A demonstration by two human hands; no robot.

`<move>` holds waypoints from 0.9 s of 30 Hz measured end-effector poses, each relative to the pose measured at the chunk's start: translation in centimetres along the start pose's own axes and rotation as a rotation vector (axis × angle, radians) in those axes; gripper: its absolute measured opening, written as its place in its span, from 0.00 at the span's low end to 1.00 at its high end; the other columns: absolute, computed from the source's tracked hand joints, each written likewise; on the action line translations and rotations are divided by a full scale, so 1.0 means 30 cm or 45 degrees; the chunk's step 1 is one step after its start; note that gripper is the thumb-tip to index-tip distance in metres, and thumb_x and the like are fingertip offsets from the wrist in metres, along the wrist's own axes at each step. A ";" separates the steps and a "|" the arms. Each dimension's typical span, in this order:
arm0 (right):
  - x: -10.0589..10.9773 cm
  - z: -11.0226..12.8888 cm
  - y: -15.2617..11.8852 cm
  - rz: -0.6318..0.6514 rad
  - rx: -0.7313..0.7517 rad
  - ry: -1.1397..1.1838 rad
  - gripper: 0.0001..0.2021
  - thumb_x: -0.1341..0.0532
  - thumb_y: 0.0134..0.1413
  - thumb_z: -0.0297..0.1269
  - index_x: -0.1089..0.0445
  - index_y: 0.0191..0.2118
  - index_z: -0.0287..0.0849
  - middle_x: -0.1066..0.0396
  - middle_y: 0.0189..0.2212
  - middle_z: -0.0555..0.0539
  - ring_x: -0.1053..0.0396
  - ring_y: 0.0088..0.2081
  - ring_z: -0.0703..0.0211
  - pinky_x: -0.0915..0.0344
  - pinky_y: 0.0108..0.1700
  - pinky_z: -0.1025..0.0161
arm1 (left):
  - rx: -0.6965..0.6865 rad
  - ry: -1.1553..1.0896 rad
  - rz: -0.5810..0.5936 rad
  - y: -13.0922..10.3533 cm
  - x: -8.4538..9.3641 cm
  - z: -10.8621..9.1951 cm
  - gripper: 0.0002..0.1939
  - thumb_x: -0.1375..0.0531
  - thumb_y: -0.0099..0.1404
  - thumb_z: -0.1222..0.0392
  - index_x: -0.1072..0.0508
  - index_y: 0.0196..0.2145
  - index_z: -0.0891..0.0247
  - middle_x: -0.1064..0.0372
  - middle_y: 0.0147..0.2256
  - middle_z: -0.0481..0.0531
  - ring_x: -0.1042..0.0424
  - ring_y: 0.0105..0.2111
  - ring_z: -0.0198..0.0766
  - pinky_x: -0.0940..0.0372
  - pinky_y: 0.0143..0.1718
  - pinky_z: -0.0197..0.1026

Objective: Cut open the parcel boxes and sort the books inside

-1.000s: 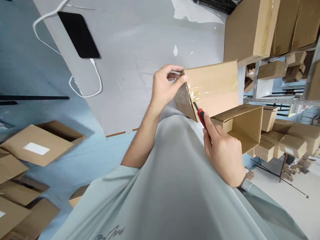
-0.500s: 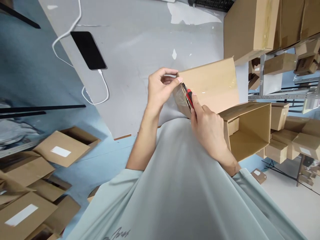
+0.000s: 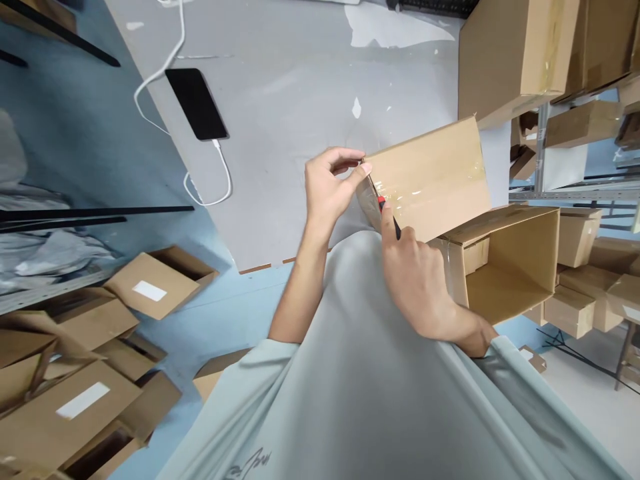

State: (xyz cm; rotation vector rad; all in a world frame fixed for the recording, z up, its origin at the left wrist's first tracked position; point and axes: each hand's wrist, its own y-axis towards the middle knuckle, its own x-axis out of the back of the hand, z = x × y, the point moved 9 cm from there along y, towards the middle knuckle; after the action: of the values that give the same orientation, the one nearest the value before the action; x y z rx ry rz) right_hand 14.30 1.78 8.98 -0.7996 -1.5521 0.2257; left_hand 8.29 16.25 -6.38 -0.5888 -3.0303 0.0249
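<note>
A closed cardboard box (image 3: 430,180) lies on the grey table (image 3: 280,120) near its front edge, with clear tape at its left end. My left hand (image 3: 333,187) pinches the box's upper left corner between thumb and fingers. A red and black utility knife (image 3: 389,215) is gripped in my right hand (image 3: 417,283), its front end at the box's left edge. The blade itself is too small to make out clearly.
A black phone (image 3: 197,104) with a white cable lies at the table's left. Beside my right forearm stands an open box (image 3: 510,267). A large carton (image 3: 515,60) stands at the back right. More boxes (image 3: 155,283) are on the left floor.
My right hand and the knife have moved down along the box's left edge, toward my body. My left hand stays at the corner. The whole view has shifted slightly.
</note>
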 end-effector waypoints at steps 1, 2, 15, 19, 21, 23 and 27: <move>-0.006 -0.004 -0.003 0.018 0.019 -0.014 0.39 0.39 0.71 0.24 0.42 0.84 0.38 0.17 0.38 0.38 0.21 0.29 0.54 0.26 0.30 0.65 | 0.011 0.007 -0.019 -0.013 0.001 -0.007 0.14 0.24 0.70 0.47 0.15 0.47 0.55 0.14 0.48 0.52 0.14 0.50 0.46 0.20 0.58 0.49; -0.016 -0.008 -0.007 0.033 0.049 -0.032 0.39 0.40 0.71 0.22 0.42 0.84 0.37 0.17 0.38 0.38 0.21 0.29 0.55 0.26 0.29 0.65 | 0.020 0.014 -0.048 -0.025 0.004 -0.013 0.14 0.24 0.70 0.46 0.15 0.46 0.55 0.14 0.48 0.52 0.14 0.50 0.46 0.20 0.58 0.49; -0.058 -0.693 -0.046 -0.777 -0.045 0.544 0.32 0.44 0.80 0.50 0.37 0.80 0.42 0.16 0.51 0.36 0.16 0.40 0.46 0.24 0.38 0.57 | 0.058 0.163 -0.385 -0.128 0.007 -0.030 0.30 0.31 0.72 0.28 0.17 0.55 0.55 0.16 0.56 0.57 0.16 0.57 0.49 0.22 0.63 0.50; -0.216 -0.932 0.235 -0.939 -0.217 1.000 0.31 0.48 0.81 0.53 0.33 0.76 0.40 0.18 0.56 0.33 0.16 0.51 0.41 0.20 0.52 0.47 | 0.011 0.268 -0.509 -0.167 -0.021 -0.033 0.35 0.36 0.74 0.23 0.20 0.61 0.54 0.19 0.61 0.58 0.20 0.64 0.51 0.26 0.68 0.53; -0.303 -0.949 0.333 -0.876 -0.148 1.218 0.30 0.45 0.79 0.55 0.30 0.73 0.42 0.19 0.59 0.33 0.17 0.56 0.41 0.21 0.58 0.45 | -0.017 0.320 -0.581 -0.170 -0.024 -0.030 0.36 0.38 0.75 0.23 0.20 0.62 0.53 0.19 0.61 0.56 0.21 0.65 0.51 0.27 0.69 0.54; -0.365 -0.928 0.359 -0.818 -0.103 1.381 0.30 0.42 0.78 0.57 0.30 0.73 0.43 0.19 0.62 0.35 0.19 0.59 0.42 0.22 0.61 0.45 | -0.036 0.365 -0.640 -0.161 -0.015 -0.029 0.34 0.38 0.76 0.23 0.19 0.61 0.53 0.18 0.60 0.53 0.20 0.64 0.50 0.26 0.68 0.55; -0.420 -0.856 0.315 -0.668 -0.068 1.563 0.31 0.40 0.76 0.60 0.29 0.73 0.46 0.19 0.63 0.38 0.19 0.62 0.44 0.19 0.61 0.48 | -0.075 0.452 -0.681 -0.127 0.025 -0.065 0.32 0.34 0.75 0.25 0.16 0.57 0.53 0.16 0.55 0.48 0.18 0.58 0.49 0.26 0.67 0.60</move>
State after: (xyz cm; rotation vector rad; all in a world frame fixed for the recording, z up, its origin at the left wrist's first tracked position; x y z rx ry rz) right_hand 40.90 -6.86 -2.20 -0.3753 -0.5346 -0.6073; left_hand 6.29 13.02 -4.30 0.2097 -2.7381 -0.1713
